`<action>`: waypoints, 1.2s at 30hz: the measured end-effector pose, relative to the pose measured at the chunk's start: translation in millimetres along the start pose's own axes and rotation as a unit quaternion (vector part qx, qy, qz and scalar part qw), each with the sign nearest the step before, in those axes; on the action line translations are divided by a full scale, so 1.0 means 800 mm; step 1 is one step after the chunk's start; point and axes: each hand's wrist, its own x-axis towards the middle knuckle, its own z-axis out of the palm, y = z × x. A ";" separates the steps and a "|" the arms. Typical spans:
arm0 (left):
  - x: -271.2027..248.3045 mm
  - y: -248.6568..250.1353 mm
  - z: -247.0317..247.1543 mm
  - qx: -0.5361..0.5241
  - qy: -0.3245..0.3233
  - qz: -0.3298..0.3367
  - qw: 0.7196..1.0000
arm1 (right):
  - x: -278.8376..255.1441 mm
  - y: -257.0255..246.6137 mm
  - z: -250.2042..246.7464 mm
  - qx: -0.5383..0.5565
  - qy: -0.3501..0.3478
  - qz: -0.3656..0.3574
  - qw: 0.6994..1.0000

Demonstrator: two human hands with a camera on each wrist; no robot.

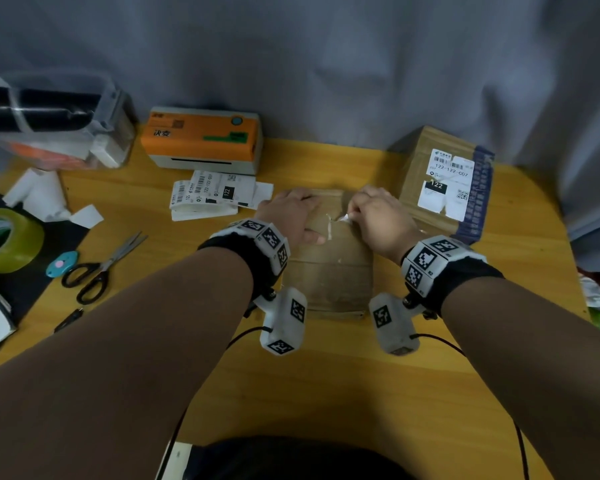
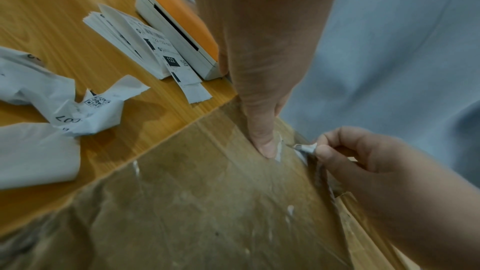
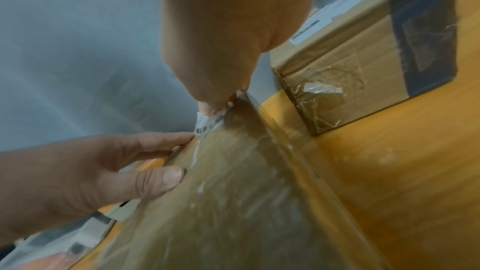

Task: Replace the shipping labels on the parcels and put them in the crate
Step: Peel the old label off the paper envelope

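Note:
A brown taped parcel (image 1: 329,271) lies on the wooden table (image 1: 326,375) in front of me, its top streaked with white label residue. My left hand (image 1: 293,214) grips its left edge, thumb (image 2: 263,143) pressed on the top face. My right hand (image 1: 354,214) pinches a small torn scrap of the old label (image 2: 306,148), still attached near the parcel's far edge. The right wrist view shows barcode print on this label scrap (image 3: 203,126). A second parcel (image 1: 444,181) with a white label stands at the back right.
An orange label printer (image 1: 201,140) sits at the back, a stack of printed labels (image 1: 212,195) before it. A clear crate (image 1: 49,123) stands back left. Crumpled label paper (image 1: 42,195), green tape (image 1: 4,240), scissors (image 1: 101,268) and a blue cutter (image 1: 61,263) lie left.

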 end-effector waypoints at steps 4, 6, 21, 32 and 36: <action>0.000 -0.001 0.002 -0.007 0.006 0.001 1.000 | -0.015 0.000 -0.001 -0.025 0.010 -0.019 0.999; 0.001 -0.001 0.002 -0.010 0.007 0.001 1.000 | -0.022 0.002 0.002 -0.018 0.023 -0.018 0.999; -0.008 0.001 -0.001 -0.147 0.060 0.016 0.987 | -0.041 -0.004 -0.009 0.309 0.118 0.074 0.941; -0.099 -0.091 0.001 -0.179 0.139 -0.063 0.972 | -0.022 -0.107 0.010 0.292 0.032 -0.005 0.956; -0.121 -0.132 0.006 -0.158 0.126 -0.093 0.975 | 0.001 -0.155 0.033 0.252 -0.006 -0.027 0.967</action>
